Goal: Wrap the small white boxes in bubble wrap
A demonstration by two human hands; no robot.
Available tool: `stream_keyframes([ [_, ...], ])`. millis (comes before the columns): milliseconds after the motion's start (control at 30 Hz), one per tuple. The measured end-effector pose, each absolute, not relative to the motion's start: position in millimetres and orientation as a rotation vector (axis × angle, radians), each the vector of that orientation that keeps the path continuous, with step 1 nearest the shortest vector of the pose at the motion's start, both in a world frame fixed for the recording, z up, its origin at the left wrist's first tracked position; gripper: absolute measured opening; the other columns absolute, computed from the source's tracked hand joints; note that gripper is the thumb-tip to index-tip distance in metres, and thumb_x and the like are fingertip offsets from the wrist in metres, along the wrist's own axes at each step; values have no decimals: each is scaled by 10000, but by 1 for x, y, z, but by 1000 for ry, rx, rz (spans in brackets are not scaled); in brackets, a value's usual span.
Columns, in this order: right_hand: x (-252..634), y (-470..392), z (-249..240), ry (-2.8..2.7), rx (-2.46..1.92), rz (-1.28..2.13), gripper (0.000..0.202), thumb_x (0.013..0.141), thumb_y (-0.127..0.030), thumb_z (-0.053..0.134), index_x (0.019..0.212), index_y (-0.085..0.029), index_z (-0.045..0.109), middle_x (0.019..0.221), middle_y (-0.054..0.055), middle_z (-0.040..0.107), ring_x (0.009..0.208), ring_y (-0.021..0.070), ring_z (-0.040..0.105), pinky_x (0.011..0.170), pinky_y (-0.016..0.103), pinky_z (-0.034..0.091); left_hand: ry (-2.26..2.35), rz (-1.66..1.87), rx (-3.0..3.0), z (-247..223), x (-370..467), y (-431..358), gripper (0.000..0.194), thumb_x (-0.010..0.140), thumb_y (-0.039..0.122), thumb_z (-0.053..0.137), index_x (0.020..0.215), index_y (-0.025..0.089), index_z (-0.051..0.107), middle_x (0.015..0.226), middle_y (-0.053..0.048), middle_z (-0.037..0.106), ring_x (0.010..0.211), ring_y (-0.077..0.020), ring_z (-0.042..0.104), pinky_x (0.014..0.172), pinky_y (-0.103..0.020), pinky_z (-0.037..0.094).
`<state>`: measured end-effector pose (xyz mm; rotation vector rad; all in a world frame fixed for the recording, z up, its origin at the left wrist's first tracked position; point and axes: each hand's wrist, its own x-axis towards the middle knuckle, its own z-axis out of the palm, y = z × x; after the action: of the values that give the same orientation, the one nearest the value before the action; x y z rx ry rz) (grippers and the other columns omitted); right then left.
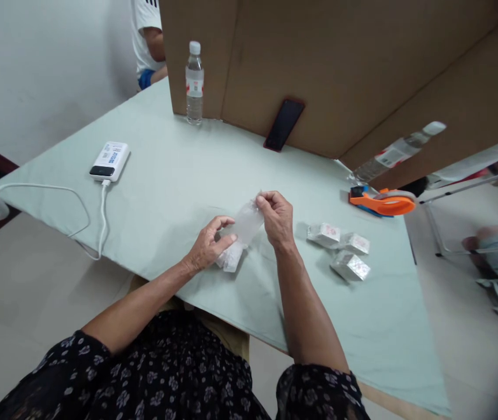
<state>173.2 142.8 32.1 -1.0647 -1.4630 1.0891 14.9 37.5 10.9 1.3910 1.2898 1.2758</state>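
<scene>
both hands over the worktop (pixel 165 169): left hand (pixel 207 248) fingers pinching the lower end of a clear plastic bag (pixel 242 233), right hand (pixel 277 219) fingers pinching its top edge. three small packets (pixel 339 248) just to the right.

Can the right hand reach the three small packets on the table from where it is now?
Probably yes: the packets lie just beside the right hand with bare cloth between, but it now pinches the clear bag.

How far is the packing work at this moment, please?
Done, it seems: three small wrapped packets lie together on the table. In hand: the left hand and right hand hold a clear plastic bag; its contents are unclear. Left: the orange tool lies untouched beyond the packets.
</scene>
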Motion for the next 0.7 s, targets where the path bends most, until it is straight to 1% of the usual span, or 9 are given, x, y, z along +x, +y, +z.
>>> stream_keyframes([
  [67,174,147,32,-1478,-1084,1066,255,791,-456,649,774,-211,578,679,-28,556,621,121,459,597,261,387,1245,1240,1286,11,14,44,278,848,377,568,1022,177,653,1064,-68,685,981,-215,612,910,-341,476],
  [167,178,147,30,-1475,-1143,1016,289,815,-497,598,830,-208,602,739,-9,589,682,140,509,647,275,423,1230,1185,1142,6,13,53,328,865,438,550,978,167,697,944,-54,703,856,-193,617,780,-304,486],
  [267,187,135,29,-1417,-1215,929,313,843,-497,561,935,-204,622,859,24,652,794,168,576,720,296,460,1240,1169,1080,-2,12,57,369,858,466,565,991,163,730,897,-50,717,817,-184,614,752,-295,478],
  [333,193,119,31,-1411,-1266,848,282,850,-467,568,932,-205,628,852,26,659,791,171,580,727,303,466,1229,1178,1083,-5,10,59,387,860,480,574,996,160,744,936,-58,732,851,-190,625,788,-302,482],
  [467,194,84,33,-1581,-1371,704,214,838,-417,605,865,-207,638,789,20,634,700,163,550,708,312,468,1180,1190,1113,-6,10,64,438,886,522,564,1036,157,755,1062,-81,744,989,-222,648,912,-334,476],
  [533,189,72,31,-1685,-1422,680,256,829,-453,622,892,-207,647,821,35,649,702,172,569,728,330,475,1156,1202,1133,-3,11,65,479,888,555,564,1060,150,755,1117,-96,739,1068,-248,643,974,-359,461],
  [600,182,68,29,-1775,-1491,680,346,801,-522,651,942,-206,656,890,61,679,738,196,603,752,353,480,1123,1219,1154,0,14,65,534,888,598,551,1090,146,752,1187,-108,723,1156,-271,620,1037,-380,433],
  [700,174,72,24,-1871,-1578,680,451,741,-575,701,999,-207,661,973,90,709,807,235,635,761,370,481,1040,1190,1156,5,17,62,626,920,652,462,1178,146,724,1260,-115,696,1236,-289,588,1093,-413,402],
])
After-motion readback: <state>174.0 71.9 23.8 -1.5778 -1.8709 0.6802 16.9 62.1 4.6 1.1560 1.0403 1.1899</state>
